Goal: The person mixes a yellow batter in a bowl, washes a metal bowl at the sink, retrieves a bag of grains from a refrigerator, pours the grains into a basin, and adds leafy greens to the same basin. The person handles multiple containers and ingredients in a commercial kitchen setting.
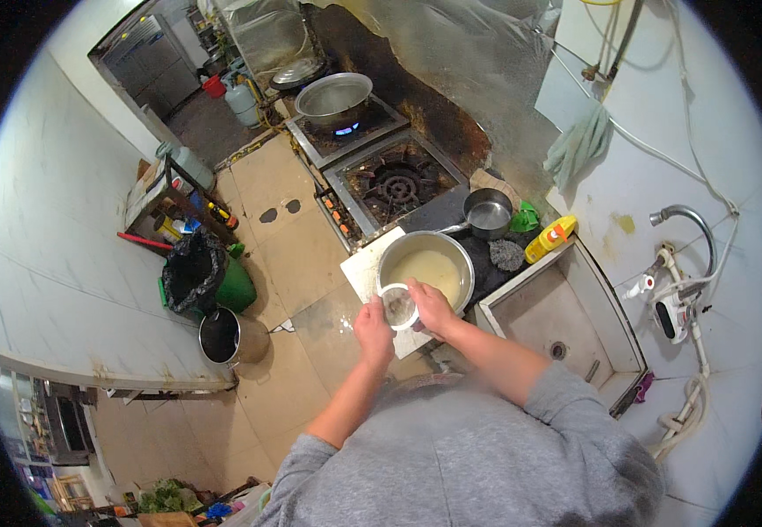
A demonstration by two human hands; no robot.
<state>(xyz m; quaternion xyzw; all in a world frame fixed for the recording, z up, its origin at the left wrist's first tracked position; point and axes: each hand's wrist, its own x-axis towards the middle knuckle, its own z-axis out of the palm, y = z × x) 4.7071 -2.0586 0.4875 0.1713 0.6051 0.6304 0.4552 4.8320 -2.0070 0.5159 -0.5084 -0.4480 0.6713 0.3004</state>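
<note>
Both of my hands grip a small round vessel with a white rim (pixel 399 307); its inside looks greyish, and I cannot tell whether it is a bowl or a strainer. My left hand (pixel 373 332) has the near left side, my right hand (pixel 433 308) the right side. Just beyond it is a metal pot (pixel 386 258) with cloudy, pale yellow liquid (pixel 423 263) in it. The vessel overlaps the pot's near rim in view; whether they touch is unclear. Under the pot lies a white board (pixel 362 262).
A wide pan (pixel 334 99) sits over a lit blue flame (pixel 346 129). Nearer are an unlit burner (pixel 399 188), a saucepan (pixel 488 214), a steel-wool scrubber (pixel 506 254) and a yellow bottle (pixel 550 239). The sink (pixel 552 309) is at right, a lined green bin (pixel 236 284) at left.
</note>
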